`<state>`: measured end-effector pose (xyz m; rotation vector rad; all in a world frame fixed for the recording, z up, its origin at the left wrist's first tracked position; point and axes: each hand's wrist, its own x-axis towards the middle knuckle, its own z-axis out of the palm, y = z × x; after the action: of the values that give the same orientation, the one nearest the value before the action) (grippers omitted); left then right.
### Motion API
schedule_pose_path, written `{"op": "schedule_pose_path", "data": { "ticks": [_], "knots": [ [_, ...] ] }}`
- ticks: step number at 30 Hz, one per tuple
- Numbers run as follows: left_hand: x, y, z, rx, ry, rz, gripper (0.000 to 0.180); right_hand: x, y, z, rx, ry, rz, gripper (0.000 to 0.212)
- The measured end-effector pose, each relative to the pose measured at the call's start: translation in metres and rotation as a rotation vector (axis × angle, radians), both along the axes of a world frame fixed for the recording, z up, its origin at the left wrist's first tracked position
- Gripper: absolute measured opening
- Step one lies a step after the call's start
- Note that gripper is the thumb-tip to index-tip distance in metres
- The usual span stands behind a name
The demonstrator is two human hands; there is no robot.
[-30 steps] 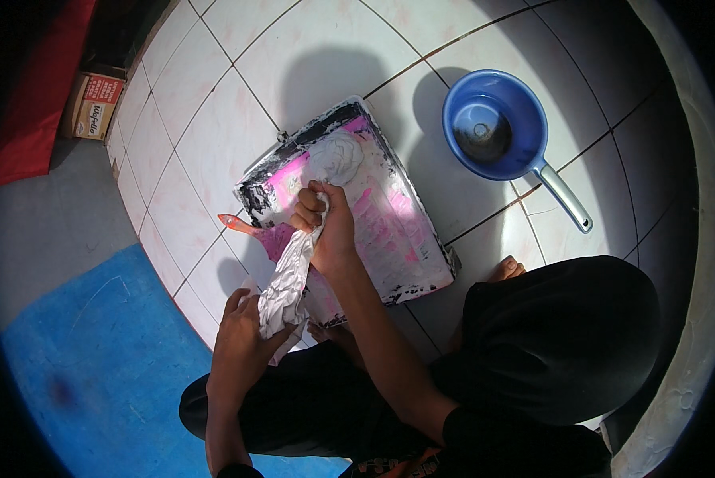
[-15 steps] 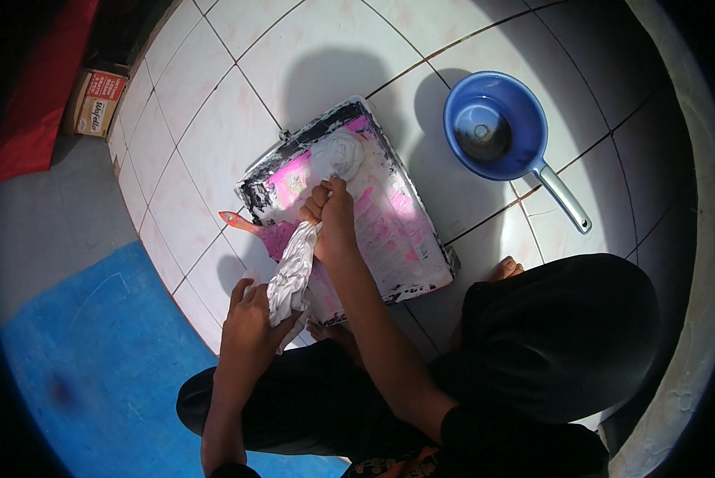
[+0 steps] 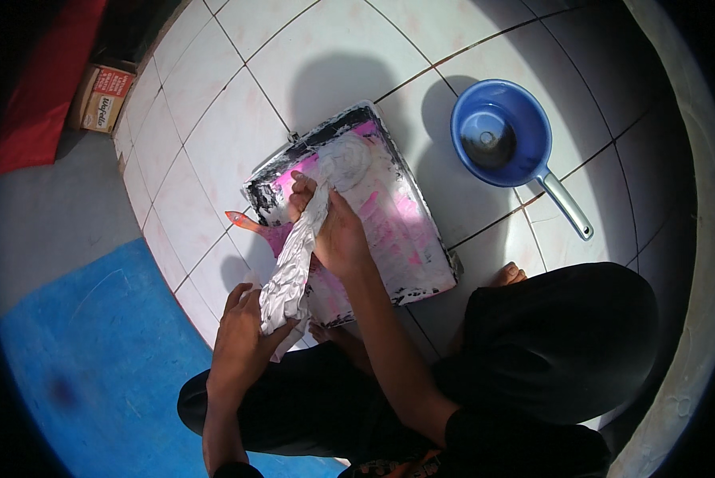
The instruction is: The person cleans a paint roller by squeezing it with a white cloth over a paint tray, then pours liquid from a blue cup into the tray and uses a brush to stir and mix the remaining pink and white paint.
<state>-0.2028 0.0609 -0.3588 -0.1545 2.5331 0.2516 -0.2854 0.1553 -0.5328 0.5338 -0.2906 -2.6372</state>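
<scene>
A crumpled white plastic bag [image 3: 290, 267] slants between the person's two hands, its upper end over the left part of a paint tray [image 3: 337, 130] and its lower end outside the tray, near the person's knee. The left hand [image 3: 242, 338] grasps the lower end, thumb on one side and fingers on the other; the right hand [image 3: 341, 239] has the upper stretch between thumb and fingers, but those fingers are partly spread, and how firmly they press I cannot tell. A thick white mound of paint [image 3: 345, 161] sits in the tray just beyond the bag's tip, with pink and white smears over the rest of the tray and dark flaking along its edges. The step in hand appears to be pressing white paint out of the bag into the tray. The next move seems to call for a firm left hold, a closer right grip drawn along the folds toward the tip, and that tip kept inside the rim. An orange-handled paintbrush [image 3: 255, 226] lies against the tray's left side, its head pink; it would be easy to nudge. A blue dipper [image 3: 533, 119] stands on the tiled floor [image 3: 190, 159], well apart on the right.
</scene>
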Motion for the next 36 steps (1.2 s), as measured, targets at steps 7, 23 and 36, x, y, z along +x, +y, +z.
{"op": "schedule_pose_path", "data": {
  "ticks": [7, 23, 36],
  "knots": [
    [0.0, 0.003, -0.002, 0.014, -0.017, 0.015, 0.047, 0.015, -0.011, -0.006, 0.173, 0.163, 0.006, 0.029],
    [0.007, 0.013, -0.005, -0.04, -0.047, -0.049, 0.05, -0.009, -0.001, 0.004, 0.742, 0.01, 0.149, 0.017],
    [0.011, 0.016, -0.014, -0.041, -0.044, -0.093, 0.052, -0.008, -0.006, -0.03, 1.391, 0.179, 0.179, 0.026]
  ]
}}
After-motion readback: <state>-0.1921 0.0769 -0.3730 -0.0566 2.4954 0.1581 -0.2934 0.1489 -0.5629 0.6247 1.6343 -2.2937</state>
